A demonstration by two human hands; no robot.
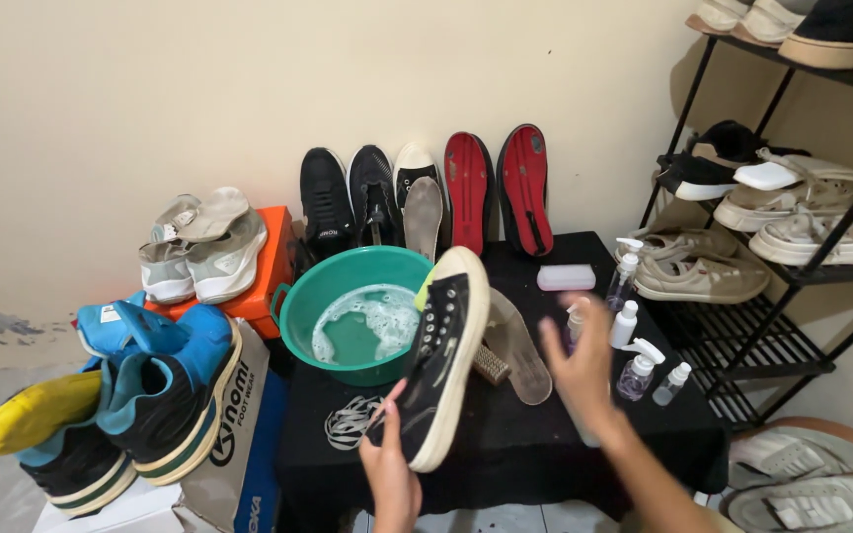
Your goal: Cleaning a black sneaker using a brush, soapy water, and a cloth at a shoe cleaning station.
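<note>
A black table (535, 434) carries a green basin (298, 296) with soapy water. The left hand (392, 474) grips a black shoe (438, 355) above the table beside the basin. The right hand (584, 370) is blurred, fingers spread, near small spray bottles (639, 370).

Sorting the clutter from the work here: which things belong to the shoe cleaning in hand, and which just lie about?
In use: black sneaker in left hand, right hand, green basin, spray bottles, brush.
Lying about: shoe rack, orange box, blue shoes.

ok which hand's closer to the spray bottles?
Right. The right hand is raised beside the spray bottles, partly overlapping them in view; the left hand is away to their left, holding the black sneaker.
</note>
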